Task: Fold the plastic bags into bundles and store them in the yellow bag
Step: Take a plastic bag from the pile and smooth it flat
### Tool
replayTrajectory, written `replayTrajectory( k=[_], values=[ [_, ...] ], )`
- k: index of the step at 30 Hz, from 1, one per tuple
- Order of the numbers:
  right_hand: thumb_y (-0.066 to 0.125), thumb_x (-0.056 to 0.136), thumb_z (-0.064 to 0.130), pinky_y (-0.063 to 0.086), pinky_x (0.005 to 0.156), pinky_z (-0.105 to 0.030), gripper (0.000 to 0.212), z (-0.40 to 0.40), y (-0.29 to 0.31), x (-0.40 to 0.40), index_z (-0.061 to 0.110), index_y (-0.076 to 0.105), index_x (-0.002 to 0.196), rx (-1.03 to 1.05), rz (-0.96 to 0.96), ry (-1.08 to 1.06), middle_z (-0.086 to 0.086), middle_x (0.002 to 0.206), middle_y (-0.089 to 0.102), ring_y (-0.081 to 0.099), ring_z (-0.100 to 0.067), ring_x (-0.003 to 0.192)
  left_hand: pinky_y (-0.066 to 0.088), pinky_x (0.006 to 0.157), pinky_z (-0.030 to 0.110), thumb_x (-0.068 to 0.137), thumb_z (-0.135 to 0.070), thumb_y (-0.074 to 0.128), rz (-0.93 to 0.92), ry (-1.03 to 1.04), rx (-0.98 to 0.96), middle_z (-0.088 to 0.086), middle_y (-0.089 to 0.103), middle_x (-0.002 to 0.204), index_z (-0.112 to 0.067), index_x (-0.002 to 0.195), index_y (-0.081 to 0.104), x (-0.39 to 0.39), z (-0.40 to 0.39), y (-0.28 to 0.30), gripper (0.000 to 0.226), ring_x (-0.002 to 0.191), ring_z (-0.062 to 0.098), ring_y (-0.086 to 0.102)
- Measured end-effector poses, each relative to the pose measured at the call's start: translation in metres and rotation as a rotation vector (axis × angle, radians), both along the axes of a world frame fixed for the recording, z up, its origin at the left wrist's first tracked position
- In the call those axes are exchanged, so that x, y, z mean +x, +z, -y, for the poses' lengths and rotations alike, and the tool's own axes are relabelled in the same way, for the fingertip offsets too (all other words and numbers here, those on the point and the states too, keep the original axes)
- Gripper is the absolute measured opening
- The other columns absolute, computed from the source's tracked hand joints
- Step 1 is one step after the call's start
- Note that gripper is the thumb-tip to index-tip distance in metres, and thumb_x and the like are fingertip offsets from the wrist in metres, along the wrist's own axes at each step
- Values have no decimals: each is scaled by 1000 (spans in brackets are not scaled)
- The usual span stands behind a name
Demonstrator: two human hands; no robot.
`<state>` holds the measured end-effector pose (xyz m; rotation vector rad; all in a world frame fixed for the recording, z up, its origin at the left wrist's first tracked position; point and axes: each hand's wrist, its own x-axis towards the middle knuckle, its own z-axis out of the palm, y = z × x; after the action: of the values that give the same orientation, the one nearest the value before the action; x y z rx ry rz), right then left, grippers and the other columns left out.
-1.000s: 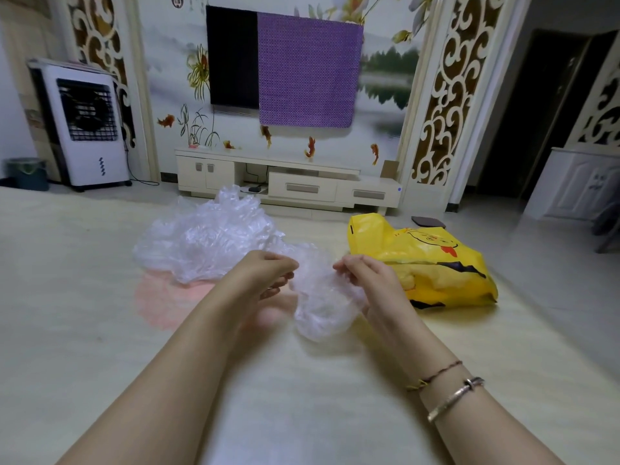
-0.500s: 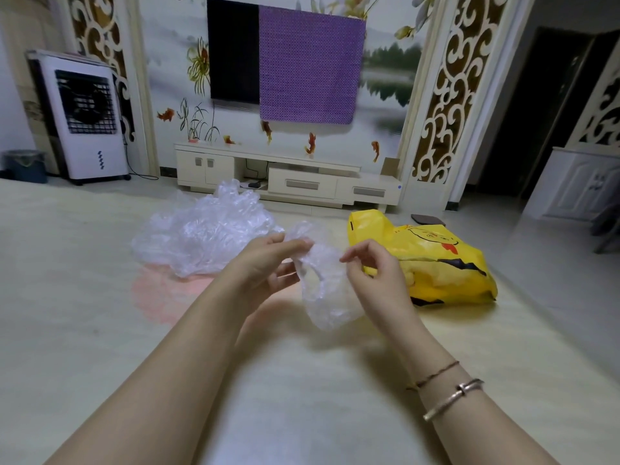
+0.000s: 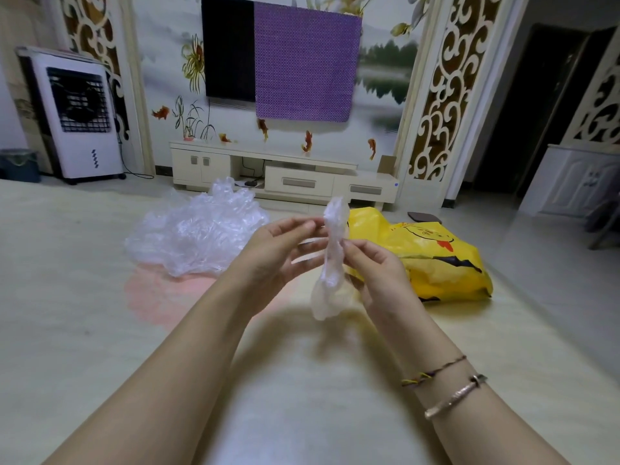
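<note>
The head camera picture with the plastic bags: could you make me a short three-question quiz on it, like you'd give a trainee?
1. True or false: the clear bag held between the hands is stretched into a long upright strip.
2. Which lies on the person's right side? A) the pile of clear bags B) the yellow bag C) the white fan unit
3. Fill in: the bracelets sit on the ___ wrist.

Key
1. True: the left hand pinches it near the top, the right hand lower down.
2. B.
3. Right.
</note>
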<state>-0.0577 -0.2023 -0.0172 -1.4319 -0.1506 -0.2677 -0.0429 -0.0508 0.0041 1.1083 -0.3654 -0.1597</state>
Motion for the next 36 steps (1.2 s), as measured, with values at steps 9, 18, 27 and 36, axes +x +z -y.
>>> replayTrajectory(
  k=[9, 18, 27, 36],
  values=[
    [71, 77, 28, 39, 84, -36, 10, -3, 3, -4, 19, 72, 72, 80, -14, -14, 2, 77, 68, 55, -20, 85, 55, 70, 23, 87, -6, 65, 64, 105, 133, 9, 66, 88, -5, 90, 63, -7, 15, -4, 3, 77, 13, 68],
    [44, 98, 7, 51, 74, -35, 15, 15, 13, -2, 13, 47, 85, 395, -71, -284, -20, 99, 66, 64, -28, 84, 57, 60, 25, 98, -12, 53, -2, 443, 70, 3, 58, 75, -11, 95, 52, 2, 5, 3, 4, 61, 11, 61],
    [49, 98, 18, 53, 77, -37, 8, 19, 14, 0, 16, 56, 97, 112, -127, -336, -12, 100, 69, 65, -26, 88, 59, 71, 37, 95, -30, 47, -159, 314, 345, 5, 60, 98, -9, 107, 57, 0, 3, 2, 26, 57, 17, 55],
    [64, 88, 16, 47, 62, -31, 7, 18, 23, -16, 11, 64, 84, -106, 0, 99, -11, 74, 66, 59, -23, 66, 51, 88, 40, 90, -49, 56, -131, -178, 416, 6, 70, 101, -10, 118, 68, -3, -11, -4, 49, 73, 18, 62]
  ],
)
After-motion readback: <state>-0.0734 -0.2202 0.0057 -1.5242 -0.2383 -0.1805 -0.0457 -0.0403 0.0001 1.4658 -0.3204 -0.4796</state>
